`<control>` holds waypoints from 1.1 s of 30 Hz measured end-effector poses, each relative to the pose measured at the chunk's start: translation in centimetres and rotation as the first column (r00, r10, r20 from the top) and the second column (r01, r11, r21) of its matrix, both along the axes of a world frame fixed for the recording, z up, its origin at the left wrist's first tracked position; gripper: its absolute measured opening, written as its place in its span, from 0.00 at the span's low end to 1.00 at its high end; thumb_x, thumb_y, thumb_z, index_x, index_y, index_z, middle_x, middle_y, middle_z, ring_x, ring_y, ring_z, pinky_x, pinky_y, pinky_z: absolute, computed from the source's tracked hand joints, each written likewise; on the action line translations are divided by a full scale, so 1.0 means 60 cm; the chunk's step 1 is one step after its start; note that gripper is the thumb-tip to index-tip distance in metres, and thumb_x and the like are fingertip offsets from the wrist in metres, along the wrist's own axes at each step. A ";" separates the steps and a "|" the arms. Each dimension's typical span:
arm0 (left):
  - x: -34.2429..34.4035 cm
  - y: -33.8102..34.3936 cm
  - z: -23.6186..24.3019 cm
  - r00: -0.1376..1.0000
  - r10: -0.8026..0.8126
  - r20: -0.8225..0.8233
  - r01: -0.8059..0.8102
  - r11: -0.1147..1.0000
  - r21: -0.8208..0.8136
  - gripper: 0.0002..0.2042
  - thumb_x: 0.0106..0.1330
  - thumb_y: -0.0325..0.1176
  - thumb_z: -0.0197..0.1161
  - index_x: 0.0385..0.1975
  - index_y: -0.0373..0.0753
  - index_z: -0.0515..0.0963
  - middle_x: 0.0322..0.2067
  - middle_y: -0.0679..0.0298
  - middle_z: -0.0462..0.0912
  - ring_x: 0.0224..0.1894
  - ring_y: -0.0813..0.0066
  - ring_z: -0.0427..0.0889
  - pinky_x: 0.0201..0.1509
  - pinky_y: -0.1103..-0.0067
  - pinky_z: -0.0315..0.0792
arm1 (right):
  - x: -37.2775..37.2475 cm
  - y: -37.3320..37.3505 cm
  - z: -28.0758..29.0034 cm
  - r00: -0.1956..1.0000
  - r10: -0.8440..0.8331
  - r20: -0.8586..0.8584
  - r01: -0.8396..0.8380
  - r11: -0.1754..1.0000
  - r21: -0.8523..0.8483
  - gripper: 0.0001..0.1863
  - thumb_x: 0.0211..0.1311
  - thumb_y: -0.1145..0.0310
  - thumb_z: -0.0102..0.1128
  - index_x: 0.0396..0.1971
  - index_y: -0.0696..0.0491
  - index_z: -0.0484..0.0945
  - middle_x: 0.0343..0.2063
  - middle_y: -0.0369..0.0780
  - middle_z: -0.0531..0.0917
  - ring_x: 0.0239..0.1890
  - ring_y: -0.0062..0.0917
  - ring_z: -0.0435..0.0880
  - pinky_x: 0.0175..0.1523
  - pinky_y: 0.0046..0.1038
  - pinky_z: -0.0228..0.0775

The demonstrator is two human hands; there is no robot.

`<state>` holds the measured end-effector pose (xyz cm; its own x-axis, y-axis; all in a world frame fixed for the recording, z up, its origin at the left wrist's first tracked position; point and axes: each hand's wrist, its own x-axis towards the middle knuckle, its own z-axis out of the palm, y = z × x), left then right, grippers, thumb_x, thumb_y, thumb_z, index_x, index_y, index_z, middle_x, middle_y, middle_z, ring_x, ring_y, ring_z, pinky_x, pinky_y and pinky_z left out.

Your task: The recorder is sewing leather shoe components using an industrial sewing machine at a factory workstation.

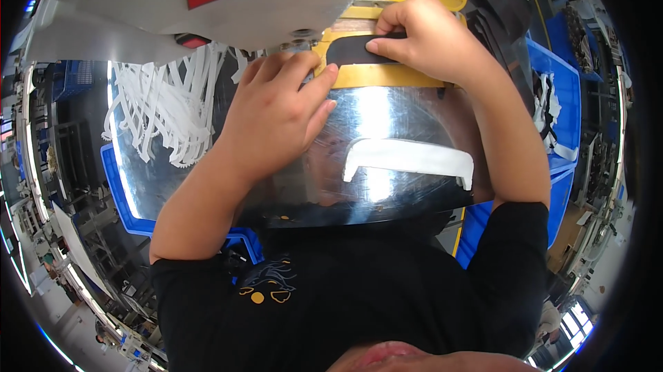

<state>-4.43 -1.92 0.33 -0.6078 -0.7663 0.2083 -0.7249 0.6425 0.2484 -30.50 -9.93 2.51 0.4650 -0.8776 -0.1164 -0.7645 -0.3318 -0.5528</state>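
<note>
A yellow template (390,76) lies on the polished metal work plate (421,116), beneath the head of a grey machine (138,6), with a black piece (345,50) set in it. My left hand (280,106) is at the template's left end, fingers curled and pressed against it; some fingertips are hidden. My right hand (431,44) has its thumb on the black piece and its index finger bent over the template's upper part. Nearer my body, a white curved strip (407,156) with short bent ends rests on the plate.
A heap of white strips (155,103) lies left of my left arm. Blue bins (566,123) with scraps stand at the right, and another blue tray (114,172) at the left. Black sheets (494,20) lie behind my right hand.
</note>
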 end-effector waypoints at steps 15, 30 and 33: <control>-0.010 0.000 0.009 0.982 -0.014 0.186 0.027 0.997 -0.066 0.15 0.71 0.37 0.65 0.53 0.39 0.83 0.69 0.67 0.79 0.69 0.63 0.74 0.76 0.60 0.62 | -0.098 0.016 0.018 0.956 -0.137 -0.259 0.149 0.989 0.027 0.22 0.61 0.51 0.77 0.31 0.60 0.90 0.26 0.49 0.87 0.31 0.38 0.88 0.40 0.38 0.80; -0.019 0.000 0.016 0.978 -0.029 0.206 0.036 0.999 -0.033 0.16 0.70 0.35 0.67 0.54 0.37 0.82 0.68 0.63 0.79 0.69 0.58 0.74 0.75 0.58 0.63 | -0.153 0.058 0.012 0.903 -0.392 -0.177 0.409 0.910 0.068 0.21 0.59 0.57 0.80 0.24 0.61 0.85 0.16 0.42 0.82 0.20 0.28 0.83 0.29 0.30 0.75; -0.018 0.004 0.018 0.977 -0.004 0.215 0.012 0.999 -0.033 0.16 0.69 0.35 0.67 0.53 0.37 0.82 0.68 0.63 0.79 0.69 0.59 0.75 0.73 0.58 0.64 | -0.153 0.059 0.044 0.865 -0.345 -0.365 0.411 0.904 0.118 0.17 0.58 0.57 0.79 0.35 0.58 0.90 0.29 0.46 0.89 0.32 0.37 0.89 0.41 0.34 0.80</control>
<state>-5.51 -1.67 1.39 -0.6474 -0.7559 0.0974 -0.7537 0.6539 0.0654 -39.66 -6.38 5.13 0.0079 -0.9247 -0.3805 -0.9572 0.1030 -0.2703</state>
